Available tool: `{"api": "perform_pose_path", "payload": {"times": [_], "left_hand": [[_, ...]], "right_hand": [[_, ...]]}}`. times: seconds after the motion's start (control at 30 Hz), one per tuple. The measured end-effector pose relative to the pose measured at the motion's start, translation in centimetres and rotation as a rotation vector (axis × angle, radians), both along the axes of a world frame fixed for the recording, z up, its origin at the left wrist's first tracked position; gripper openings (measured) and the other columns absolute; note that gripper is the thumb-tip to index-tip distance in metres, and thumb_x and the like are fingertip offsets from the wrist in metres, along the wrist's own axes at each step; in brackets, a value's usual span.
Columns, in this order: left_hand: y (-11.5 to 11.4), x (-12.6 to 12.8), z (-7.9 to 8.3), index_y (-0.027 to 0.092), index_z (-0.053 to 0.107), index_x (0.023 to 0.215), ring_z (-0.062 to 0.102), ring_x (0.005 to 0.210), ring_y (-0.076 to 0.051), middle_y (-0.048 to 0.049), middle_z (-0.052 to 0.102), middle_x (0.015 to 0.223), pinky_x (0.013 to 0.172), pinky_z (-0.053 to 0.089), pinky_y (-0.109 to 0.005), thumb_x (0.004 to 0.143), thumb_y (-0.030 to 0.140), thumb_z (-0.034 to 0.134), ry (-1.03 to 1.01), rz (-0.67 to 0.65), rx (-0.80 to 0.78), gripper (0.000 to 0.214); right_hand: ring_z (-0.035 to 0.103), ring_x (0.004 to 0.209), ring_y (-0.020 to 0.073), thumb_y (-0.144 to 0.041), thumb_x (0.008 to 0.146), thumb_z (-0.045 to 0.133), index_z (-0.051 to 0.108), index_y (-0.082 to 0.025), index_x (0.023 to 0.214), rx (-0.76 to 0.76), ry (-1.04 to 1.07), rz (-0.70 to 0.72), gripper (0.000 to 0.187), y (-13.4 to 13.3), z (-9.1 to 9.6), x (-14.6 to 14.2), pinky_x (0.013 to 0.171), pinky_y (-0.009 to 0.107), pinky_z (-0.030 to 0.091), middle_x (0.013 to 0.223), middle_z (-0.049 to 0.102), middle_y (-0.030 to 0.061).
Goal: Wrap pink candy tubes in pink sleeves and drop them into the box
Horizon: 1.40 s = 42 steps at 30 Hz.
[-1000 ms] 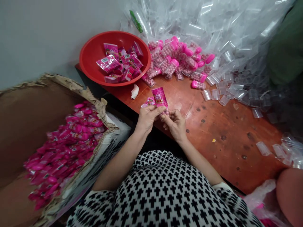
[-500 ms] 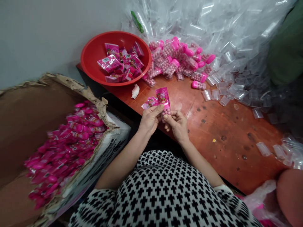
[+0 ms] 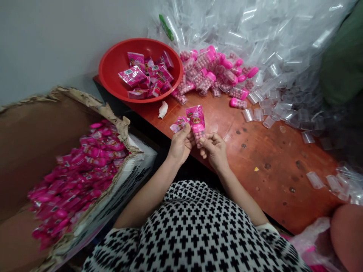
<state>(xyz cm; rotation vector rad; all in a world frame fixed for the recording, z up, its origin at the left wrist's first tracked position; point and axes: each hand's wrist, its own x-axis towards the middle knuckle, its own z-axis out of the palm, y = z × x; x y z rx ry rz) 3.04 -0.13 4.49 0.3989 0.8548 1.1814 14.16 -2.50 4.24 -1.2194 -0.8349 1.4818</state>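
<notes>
My left hand (image 3: 180, 145) pinches a pink printed plastic sleeve (image 3: 195, 113) that stands up above my fingers. My right hand (image 3: 214, 149) grips the lower part of a small clear bottle (image 3: 199, 135) of pink candy balls with a pink cap. The bottle's capped end lies against the lower part of the sleeve; whether it is inside cannot be made out. Another pink printed sleeve (image 3: 179, 123) rests on the table just beyond my left thumb.
A red basin (image 3: 110, 81) of pink sleeves stands at the back left. Beyond my hands lie capped candy bottles (image 3: 207, 81) and piled clear empty tubes (image 3: 279, 107). A torn cardboard box (image 3: 34, 132) of wrapped bottles is at left. The red-brown table (image 3: 249, 151) extends right.
My left thumb has shifted left off the bottle's top, and the pink cap now shows. The bottle and sleeve stay between my hands.
</notes>
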Motion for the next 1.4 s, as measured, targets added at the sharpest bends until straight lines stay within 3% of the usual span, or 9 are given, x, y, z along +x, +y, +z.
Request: {"api": "perform_pose_path", "payload": {"times": [0.13, 0.3, 0.43, 0.5, 0.63, 0.77, 0.93, 1.1, 1.4], "left_hand": [[0.1, 0.0, -0.1, 0.011, 0.067, 0.07, 0.064, 0.061, -0.015, -0.0101, 0.072, 0.076, 0.047, 0.046, -0.022, 0.055, 0.043, 0.085, 0.028, -0.053, -0.042, 0.04], [0.2, 0.6, -0.4, 0.011, 0.06, 0.057, 0.052, 0.045, -0.007, -0.0041, 0.066, 0.06, 0.042, 0.039, -0.019, 0.052, 0.037, 0.087, 0.082, 0.069, -0.056, 0.038], [0.5, 0.5, -1.0, 0.013, 0.06, 0.055, 0.054, 0.048, -0.008, -0.0001, 0.06, 0.056, 0.047, 0.044, -0.02, 0.051, 0.039, 0.088, 0.156, 0.162, -0.074, 0.038], [0.5, 0.3, -1.2, 0.014, 0.063, 0.058, 0.053, 0.049, -0.008, 0.0021, 0.058, 0.055, 0.051, 0.046, -0.021, 0.052, 0.04, 0.087, 0.237, 0.182, -0.04, 0.036], [0.2, 0.3, -1.0, 0.014, 0.067, 0.061, 0.054, 0.052, -0.007, 0.003, 0.058, 0.055, 0.051, 0.044, -0.018, 0.063, 0.045, 0.081, 0.4, 0.144, 0.14, 0.034], [-0.2, 0.1, -0.6, 0.016, 0.074, 0.094, 0.069, 0.079, -0.016, -0.0055, 0.073, 0.086, 0.065, 0.055, -0.024, 0.078, 0.052, 0.065, 0.375, 0.058, 0.237, 0.041], [0.0, -0.9, -0.6, 0.019, 0.073, 0.101, 0.072, 0.082, -0.017, -0.0056, 0.075, 0.099, 0.07, 0.058, -0.027, 0.082, 0.037, 0.066, 0.811, 0.185, 0.477, 0.027], [0.1, -0.9, 0.0, 0.018, 0.076, 0.09, 0.069, 0.07, -0.012, -0.0031, 0.076, 0.086, 0.067, 0.054, -0.022, 0.083, 0.023, 0.065, 1.129, 0.27, 0.708, 0.014], [0.2, -0.9, -0.1, 0.018, 0.076, 0.081, 0.069, 0.068, -0.012, -0.0025, 0.076, 0.079, 0.068, 0.052, -0.022, 0.083, 0.021, 0.064, 1.17, 0.32, 0.714, 0.013]], "right_hand": [[0.049, 0.035, 0.0047, -0.038, 0.07, 0.076, 0.054, -0.02, 0.077, 0.017, -0.052, 0.012, 0.03, -0.3, 0.0, -0.4, 0.031, 0.014, 0.037, 0.057, 0.064, -0.0065], [0.05, 0.039, 0.0058, -0.044, 0.077, 0.069, 0.054, -0.02, 0.082, 0.053, -0.131, -0.008, 0.028, -0.6, -0.7, -0.9, 0.033, 0.016, 0.039, 0.062, 0.063, -0.0054], [0.065, 0.069, 0.0152, -0.045, 0.078, 0.068, 0.058, -0.022, 0.1, 0.246, -0.477, 0.028, 0.033, -0.6, -1.3, -0.5, 0.062, 0.029, 0.057, 0.088, 0.07, 0.0041], [0.065, 0.091, 0.0221, -0.042, 0.075, 0.071, 0.058, -0.022, 0.11, 0.391, -0.709, 0.031, 0.042, -0.5, -1.3, -0.2, 0.082, 0.039, 0.056, 0.104, 0.068, 0.0103], [0.065, 0.086, 0.0236, -0.034, 0.081, 0.063, 0.059, -0.02, 0.111, 0.428, -0.832, 0.049, 0.033, 0.1, -1.1, 0.4, 0.085, 0.044, 0.054, 0.103, 0.067, 0.0118], [0.064, 0.07, 0.0154, -0.033, 0.084, 0.054, 0.061, -0.02, 0.093, 0.249, -0.441, -0.045, 0.017, 1.2, -0.6, 1.1, 0.069, 0.032, 0.057, 0.083, 0.066, 0.0036], [0.058, 0.047, 0.0088, -0.032, 0.08, 0.055, 0.059, -0.017, 0.087, -0.017, 0.148, 0.051, 0.017, 1.7, 0.0, 1.3, 0.042, 0.018, 0.048, 0.062, 0.064, -0.0015], [0.055, 0.04, 0.0077, -0.03, 0.077, 0.056, 0.057, -0.016, 0.082, -0.063, 0.268, 0.07, 0.015, 1.4, 0.2, 0.9, 0.035, 0.015, 0.045, 0.058, 0.064, -0.0014], [0.056, 0.037, 0.0087, -0.033, 0.074, 0.061, 0.056, -0.016, 0.081, -0.07, 0.312, 0.117, 0.019, 0.9, 0.0, 0.5, 0.031, 0.014, 0.042, 0.057, 0.066, -0.0013]]}}
